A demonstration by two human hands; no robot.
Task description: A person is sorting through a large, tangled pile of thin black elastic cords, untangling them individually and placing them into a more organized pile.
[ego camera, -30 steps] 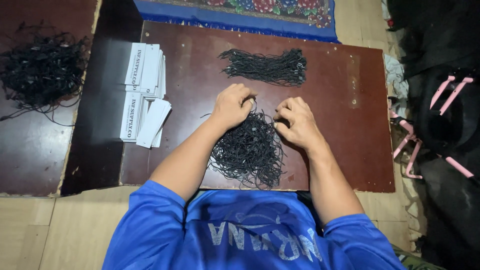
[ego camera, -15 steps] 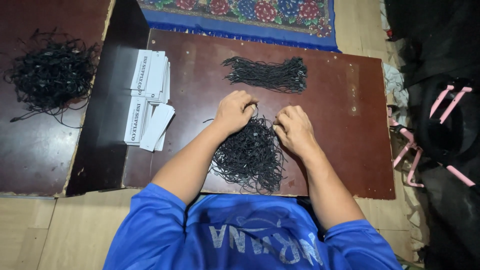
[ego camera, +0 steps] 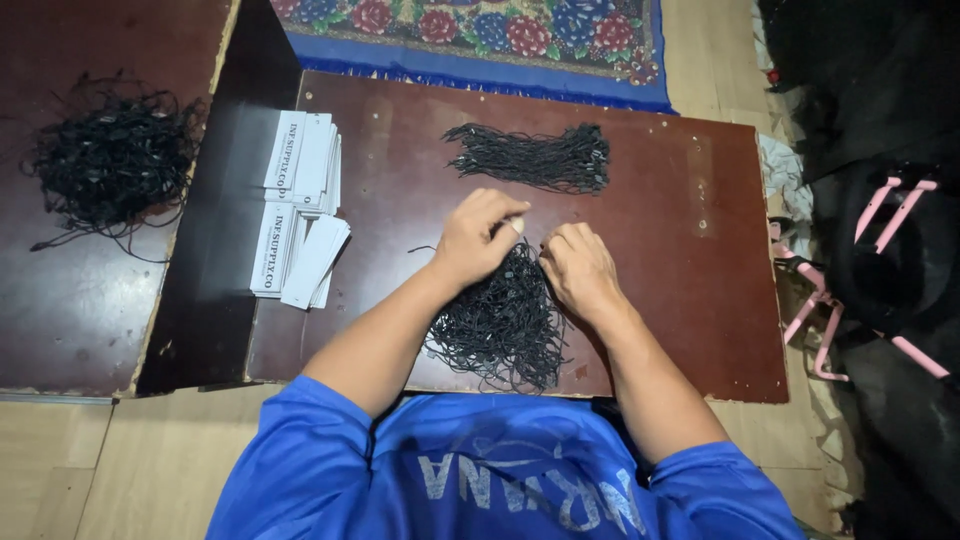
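Sorting seems in hand: left hand (ego camera: pixel 478 238) and right hand (ego camera: pixel 577 270), fingers pinched on cords atop the near tangle (ego camera: pixel 500 325) on the table (ego camera: pixel 690 260), likely teasing one free for the far bundle (ego camera: pixel 530 158).

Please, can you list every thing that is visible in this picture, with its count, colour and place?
loose pile of cords: one, black, on the near edge of the board, under both hands
tidy bundle of cords: one, black, at the far middle of the board
paper tags: two fanned stacks, white, at the left end of the board
tangled heap of cords: one, black, on the second board far left
board: one, reddish brown, centre
second board: one, dark brown, left
rug: one, blue with flowers, top
dark bags with pink parts: number unclear, right edge
left hand: fingers pinched over the loose pile
right hand: on the loose pile
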